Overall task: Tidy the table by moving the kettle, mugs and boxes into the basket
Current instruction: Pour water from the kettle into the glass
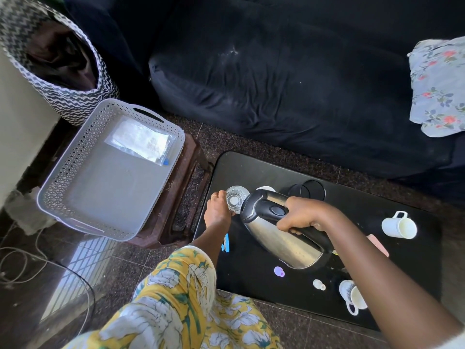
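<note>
Left of the black table (pixel 251 170), well apart from it, the grey perforated basket (pixel 75 157) sits on a brown stool (pixel 186 182) and holds a clear plastic pouch (pixel 141 143) at its far end. At the table's left edge the left hand (pixel 217 210) reaches forward from a yellow floral sleeve (pixel 186 268), the forearm nearly straight, fingers curled around the side of a clear glass (pixel 235 200) standing on the tabletop. Just right of the glass, the right hand (pixel 302 217) is wrapped tight around the black handle of the steel kettle (pixel 281 235), the arm crossing in from the table's lower right with the wrist bent; the kettle is tilted, its lid end toward the glass and its base lifted off the table. Behind the kettle stand two dark tumblers (pixel 307 191). Toward the table's right end a white mug (pixel 398 225) lies on its side, and near the front edge a patterned mug (pixel 352 295) lies tipped.
</note>
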